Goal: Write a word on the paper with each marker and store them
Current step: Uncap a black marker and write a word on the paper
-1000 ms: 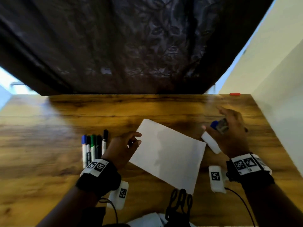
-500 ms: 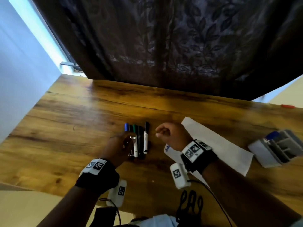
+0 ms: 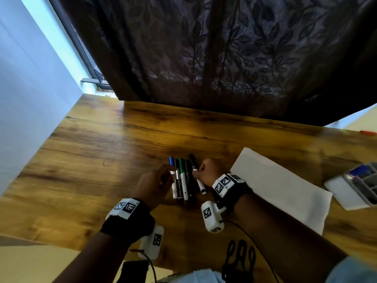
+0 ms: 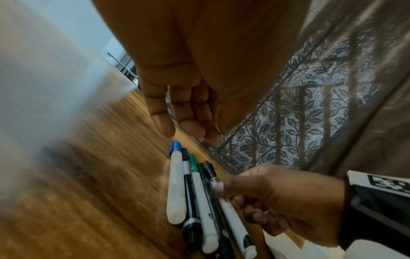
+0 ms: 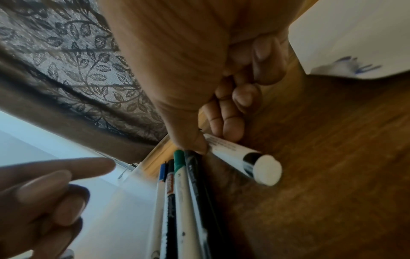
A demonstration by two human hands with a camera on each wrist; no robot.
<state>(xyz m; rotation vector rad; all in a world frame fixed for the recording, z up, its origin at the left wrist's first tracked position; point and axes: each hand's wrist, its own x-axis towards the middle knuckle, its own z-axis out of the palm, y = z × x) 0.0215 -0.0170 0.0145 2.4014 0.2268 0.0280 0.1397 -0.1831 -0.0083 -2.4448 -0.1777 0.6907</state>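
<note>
Since the earlier frame our right hand (image 3: 207,171) had left the organizer (image 3: 365,186) and crossed to 9 o'clock, where it pinched the black-capped marker (image 3: 197,176) at the row's right edge. Our left hand (image 3: 156,183) hovered loosely over the other markers (image 3: 180,180), gripping nothing. One blue marker (image 3: 358,171) sat stored; the paper (image 3: 285,186) showed blue writing. We judged five markers remained.
</note>
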